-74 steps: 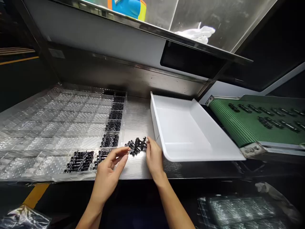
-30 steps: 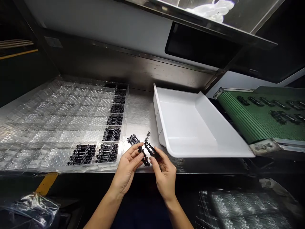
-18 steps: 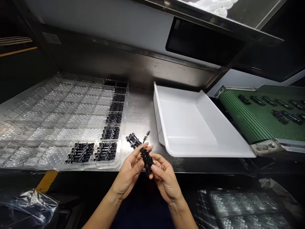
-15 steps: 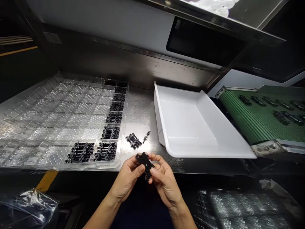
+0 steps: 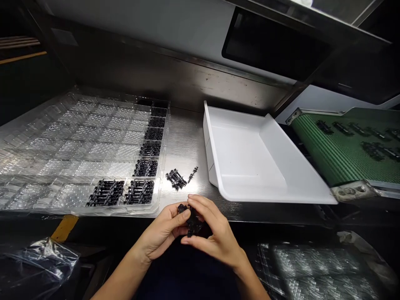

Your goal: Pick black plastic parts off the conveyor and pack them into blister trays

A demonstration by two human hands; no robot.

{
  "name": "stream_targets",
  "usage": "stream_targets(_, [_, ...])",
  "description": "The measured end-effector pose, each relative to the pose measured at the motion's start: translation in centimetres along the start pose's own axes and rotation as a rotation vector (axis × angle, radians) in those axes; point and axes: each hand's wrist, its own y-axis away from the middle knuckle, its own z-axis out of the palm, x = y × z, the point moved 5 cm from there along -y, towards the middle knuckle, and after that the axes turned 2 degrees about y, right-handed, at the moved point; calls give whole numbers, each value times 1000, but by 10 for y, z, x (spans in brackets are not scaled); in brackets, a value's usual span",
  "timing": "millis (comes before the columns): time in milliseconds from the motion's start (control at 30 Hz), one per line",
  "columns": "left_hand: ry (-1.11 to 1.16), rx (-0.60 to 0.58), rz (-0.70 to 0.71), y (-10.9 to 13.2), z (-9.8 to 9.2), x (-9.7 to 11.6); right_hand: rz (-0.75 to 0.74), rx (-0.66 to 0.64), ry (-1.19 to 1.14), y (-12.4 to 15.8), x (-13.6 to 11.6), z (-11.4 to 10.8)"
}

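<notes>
1. Site: reads as a factory or production workshop, seen at one workstation.
2. Right side: green conveyor belt with metal end fitting; black parts of like shape set out on it in rows.
3. Left: clear tray, divided into many compartments; more black parts packed in the right-hand column and one neighbouring front compartment.
4. Between: large white bin on a brushed-metal surface; metal panel behind.
5. Lower right: clear moulded packaging, tray-like.
6. Far left: yellow line along dark green floor; pallet-like slats beyond.
</notes>
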Motion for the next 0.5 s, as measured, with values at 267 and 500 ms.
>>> stream_targets(267, [-29, -31, -7, 3, -2, 2, 166, 163, -173, 6, 7, -3])
stream_targets(500, [-153, 28, 10, 1, -6, 9, 55, 80, -85, 3, -9, -12])
